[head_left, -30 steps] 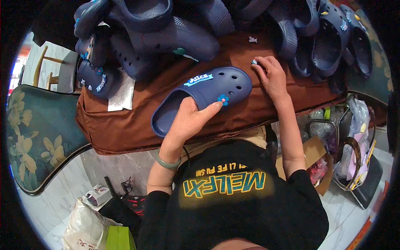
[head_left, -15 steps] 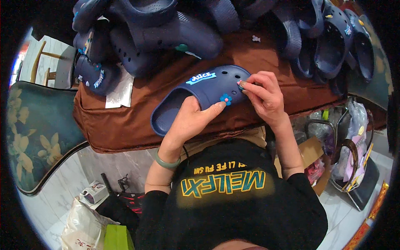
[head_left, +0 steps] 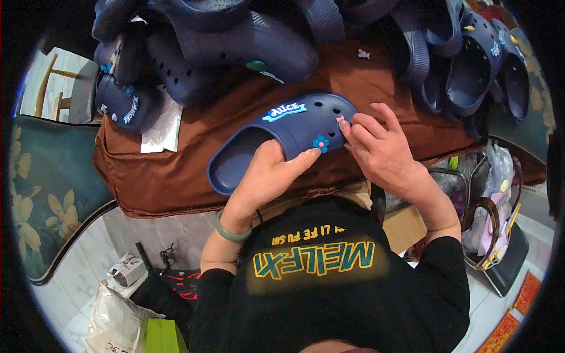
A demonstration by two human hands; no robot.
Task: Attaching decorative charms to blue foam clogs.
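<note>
A navy clog (head_left: 241, 154) with a holed toe lies tilted across the brown cloth, toe to the upper right. My left hand (head_left: 272, 170) grips its side edge, thumb on the upper beside a blue flower charm (head_left: 321, 143), other fingers inside the opening. A blue banner charm (head_left: 285, 112) sits on the clog's far side. My right hand (head_left: 379, 144) is at the toe, thumb and forefinger close together at a small pink charm (head_left: 340, 119), the other fingers raised. The fingertips partly hide this charm, and whether it is fully seated I cannot tell.
Several navy clogs (head_left: 253, 47) are heaped along the far side of the brown cloth (head_left: 170, 185), more at the far right (head_left: 471, 76). A small pale charm (head_left: 364, 54) and a white paper (head_left: 162, 126) lie there. Bags (head_left: 120, 317) stand lower left; a basket (head_left: 488, 229) lower right.
My right hand has turned, its wrist swinging right, and its fingers have spread. The pink charm now shows on the toe by its fingertips. My left hand keeps its grip.
</note>
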